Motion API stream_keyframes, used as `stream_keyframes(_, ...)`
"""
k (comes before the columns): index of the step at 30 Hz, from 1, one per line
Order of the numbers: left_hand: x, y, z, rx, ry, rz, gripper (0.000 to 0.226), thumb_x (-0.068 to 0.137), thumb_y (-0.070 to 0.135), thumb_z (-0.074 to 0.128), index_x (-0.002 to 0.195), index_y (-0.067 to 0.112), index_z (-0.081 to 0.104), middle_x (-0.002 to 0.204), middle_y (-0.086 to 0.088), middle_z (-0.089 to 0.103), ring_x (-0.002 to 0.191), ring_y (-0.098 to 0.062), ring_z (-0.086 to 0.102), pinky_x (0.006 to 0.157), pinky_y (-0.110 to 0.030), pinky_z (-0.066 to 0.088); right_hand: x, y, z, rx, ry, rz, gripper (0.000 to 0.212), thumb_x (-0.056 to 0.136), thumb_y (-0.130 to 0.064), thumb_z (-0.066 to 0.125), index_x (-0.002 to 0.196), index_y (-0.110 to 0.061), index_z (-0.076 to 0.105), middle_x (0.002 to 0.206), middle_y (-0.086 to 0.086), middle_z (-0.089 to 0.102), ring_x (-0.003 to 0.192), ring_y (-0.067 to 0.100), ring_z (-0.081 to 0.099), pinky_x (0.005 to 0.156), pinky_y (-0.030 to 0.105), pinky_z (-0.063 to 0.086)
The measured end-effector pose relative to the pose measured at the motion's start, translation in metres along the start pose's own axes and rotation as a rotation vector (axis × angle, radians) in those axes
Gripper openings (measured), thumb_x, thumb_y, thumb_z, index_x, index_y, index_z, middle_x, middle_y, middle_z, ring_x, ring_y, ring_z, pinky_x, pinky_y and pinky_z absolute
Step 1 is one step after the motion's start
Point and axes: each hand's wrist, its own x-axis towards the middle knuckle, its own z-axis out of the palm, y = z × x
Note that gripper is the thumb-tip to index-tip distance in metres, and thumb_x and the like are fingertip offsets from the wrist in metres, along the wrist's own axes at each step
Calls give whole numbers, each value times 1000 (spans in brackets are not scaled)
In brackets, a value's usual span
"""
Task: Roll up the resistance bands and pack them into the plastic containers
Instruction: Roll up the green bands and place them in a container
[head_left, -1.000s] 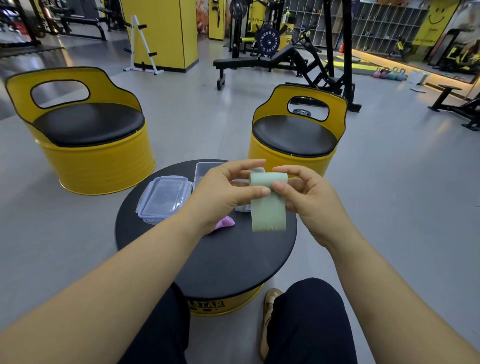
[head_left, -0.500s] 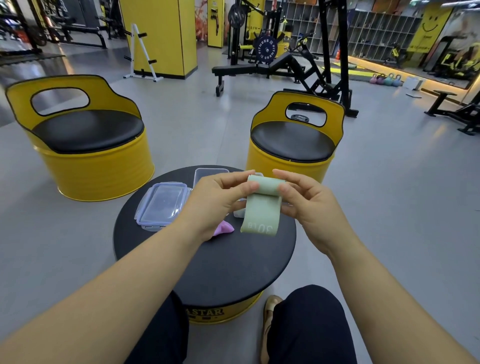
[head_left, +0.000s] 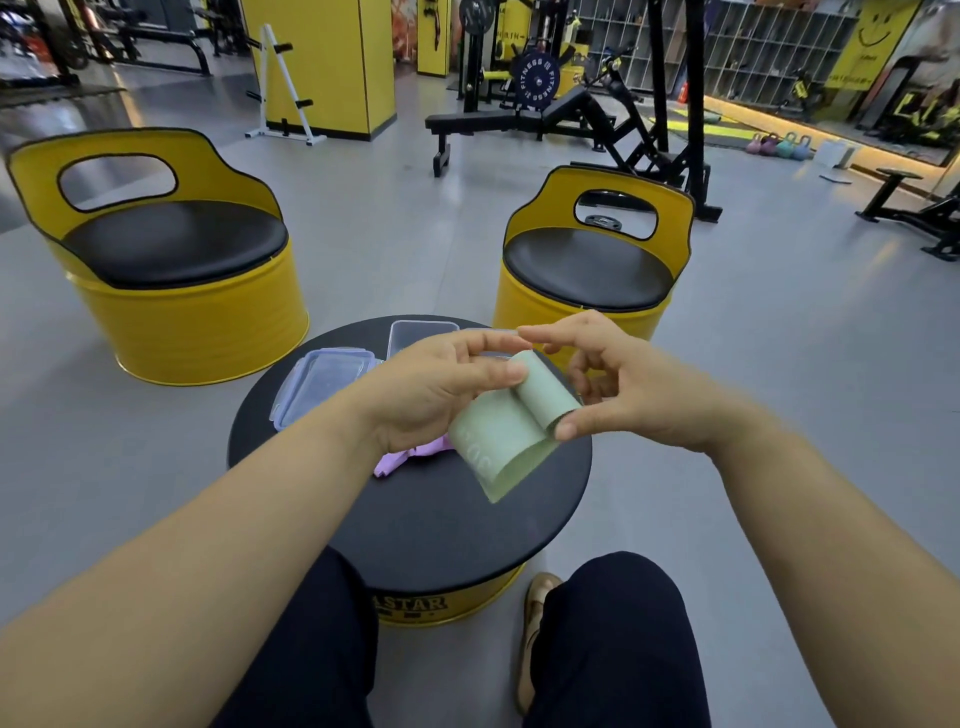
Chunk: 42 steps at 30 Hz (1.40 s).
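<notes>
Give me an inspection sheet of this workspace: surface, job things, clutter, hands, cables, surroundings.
Surface: round black table.
Job's things: green band partly rolled, held above the table; purple band lying unrolled on it; clear containers at its far side.
Clutter: nothing seen.
Grippers: left hand pinches the roll's left end; right hand holds its right end.
Cables: nothing seen.
Surroundings: two yellow chairs, weight bench, grey floor.
</notes>
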Motion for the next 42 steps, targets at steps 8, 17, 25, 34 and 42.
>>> stream_keyframes(8, -1, 0, 1, 1, -81, -77, 23, 76, 11, 59, 98, 7, 57, 82, -4, 68, 73, -14, 67, 64, -25, 56, 2, -4, 3, -86, -74, -43, 58, 58, -31, 84, 111, -27, 60, 112, -12, 42, 91, 15, 45, 69, 14, 46)
stream_keyframes(17, -6, -5, 3, 153, -159, -203, 10, 78, -1, 65, 87, 4, 68, 73, -2, 71, 62, -9, 67, 56, -17, 52, -3, 6, 2, 166, -26, -56, 50, 53, -34, 79, 100, -28, 65, 108, -23, 52, 105, 29, 50, 83, 40, 53)
stream_keyframes(25, -8, -9, -2, 364, -136, -199, 16, 70, 2, 68, 85, 7, 65, 74, 0, 70, 67, -10, 66, 60, -17, 52, -7, 15, 8, 230, -107, -67, 46, 56, -25, 79, 100, -25, 66, 106, -4, 58, 102, 23, 56, 87, 47, 50)
stream_keyframes(34, -5, -17, 7, 336, -90, -185, 26, 71, 11, 56, 95, 16, 64, 73, 5, 61, 62, -6, 55, 54, -15, 43, -4, 16, 2, 19, -84, -19, 55, 54, -39, 81, 105, -30, 62, 110, -10, 54, 97, 17, 52, 70, 24, 48)
stream_keyframes(42, 4, -25, 12, 380, 108, -130, 44, 68, 58, 70, 87, 18, 72, 79, -1, 65, 71, -15, 56, 66, -29, 42, -3, 13, -4, -169, -62, 12, 52, 61, -29, 83, 106, -34, 59, 111, -12, 49, 94, 10, 49, 70, 19, 47)
